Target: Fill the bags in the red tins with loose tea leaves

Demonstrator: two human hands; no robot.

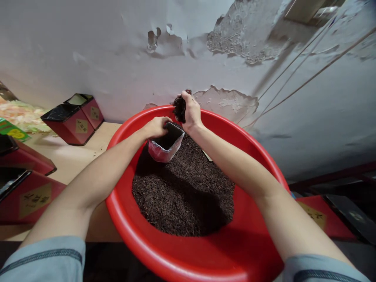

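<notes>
A wide red tub point(120, 219) holds a heap of dark loose tea leaves point(176, 199). Over the far side of the heap, my left hand point(158, 127) grips the rim of a square tea tin point(164, 156) with clear plastic around it. The tin tilts, its dark mouth facing up, and its contents are hard to make out. Just right of and above that mouth, my right hand point(192, 111) is closed around a handful of dark tea leaves point(179, 109). A pale-edged flat thing point(207, 156) sticks out of the heap, partly hidden by my right forearm.
Red and black tins point(73, 127) with gold labels stand on the wooden table point(113, 128) at the left; more lie nearer me. Another red tin point(326, 217) is at the right, beyond my forearm. A peeling wall point(117, 58) rises close behind the tub.
</notes>
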